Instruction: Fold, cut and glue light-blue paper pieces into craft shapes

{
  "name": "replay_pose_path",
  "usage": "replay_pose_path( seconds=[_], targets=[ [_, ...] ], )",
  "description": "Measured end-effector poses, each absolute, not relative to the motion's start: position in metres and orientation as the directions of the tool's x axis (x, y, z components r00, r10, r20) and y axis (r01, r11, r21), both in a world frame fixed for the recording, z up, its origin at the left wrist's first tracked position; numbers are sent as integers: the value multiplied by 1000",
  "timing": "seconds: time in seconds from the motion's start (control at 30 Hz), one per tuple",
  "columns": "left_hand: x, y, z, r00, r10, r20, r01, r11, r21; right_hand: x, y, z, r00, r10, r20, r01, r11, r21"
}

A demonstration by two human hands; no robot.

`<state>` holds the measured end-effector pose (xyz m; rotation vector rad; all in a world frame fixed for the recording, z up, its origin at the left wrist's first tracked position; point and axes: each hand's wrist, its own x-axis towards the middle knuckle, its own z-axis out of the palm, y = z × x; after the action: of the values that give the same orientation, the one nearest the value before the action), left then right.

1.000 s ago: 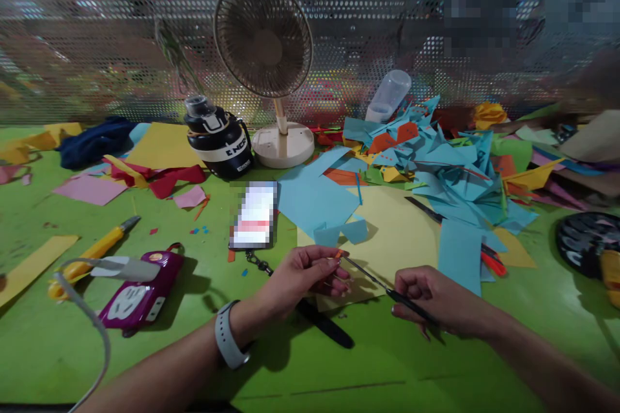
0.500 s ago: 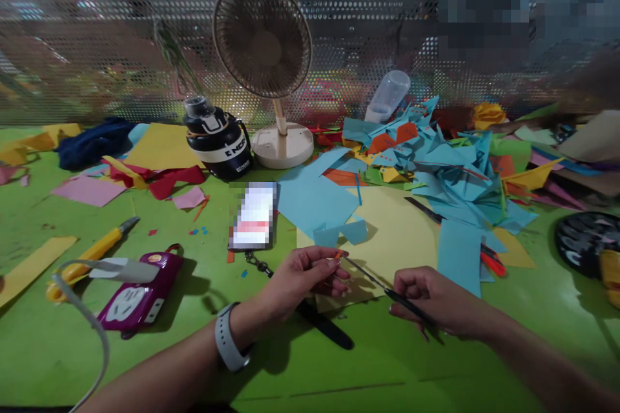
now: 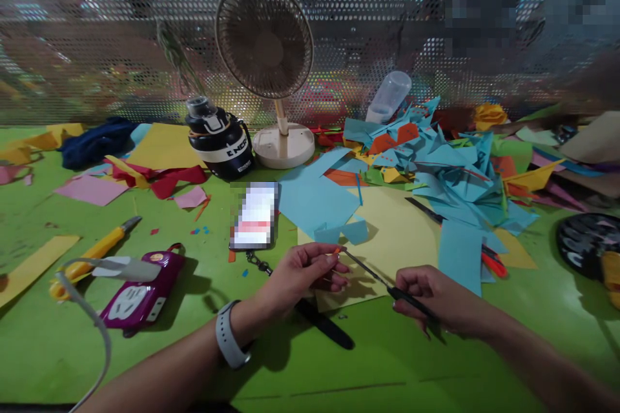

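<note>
My left hand point(image 3: 303, 274) pinches a small orange piece of paper point(image 3: 338, 250) between thumb and forefinger, above the pale yellow sheet point(image 3: 402, 232). Held in my right hand point(image 3: 431, 300) is a slim tool point(image 3: 365, 269) with a black grip and a thin metal front; its exact kind is unclear. The tip of this tool meets the orange piece at my left fingertips. Just beyond my hands lies a cut blue paper shape point(image 3: 341, 231). Beneath my left wrist runs a black strap point(image 3: 324, 326), joined to the phone point(image 3: 254, 216).
A purple power bank point(image 3: 140, 297) with a white cable and a yellow box cutter point(image 3: 97, 251) lie left. A fan point(image 3: 283, 145) and a dark bottle point(image 3: 220, 148) stand behind. Blue paper scraps point(image 3: 450, 161) heap up at right, near a blue strip point(image 3: 460, 258).
The tool in my right hand has turned slightly, showing more of its black grip. My left hand keeps its pinch on the orange piece. The view has shifted a little.
</note>
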<state>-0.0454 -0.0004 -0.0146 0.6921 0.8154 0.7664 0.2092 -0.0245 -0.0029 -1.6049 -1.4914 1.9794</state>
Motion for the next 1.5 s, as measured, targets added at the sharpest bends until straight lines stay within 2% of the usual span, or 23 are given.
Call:
replay_pose_path(
  seconds=[0.3, 1.23, 1.5],
  targets=[
    [-44, -2, -12, 463, 802, -379, -324, 550, 770, 206, -24, 3, -434, 641, -633, 391, -499, -774],
    [-44, -3, -11, 455, 799, -393, -268, 544, 795, 205, -24, 0, -396, 677, -621, 433, -459, -776],
    [-44, -3, -14, 475, 776, -415, -276, 579, 767, 206, -23, 0, -377, 680, -629, 448, -460, -766]
  ],
)
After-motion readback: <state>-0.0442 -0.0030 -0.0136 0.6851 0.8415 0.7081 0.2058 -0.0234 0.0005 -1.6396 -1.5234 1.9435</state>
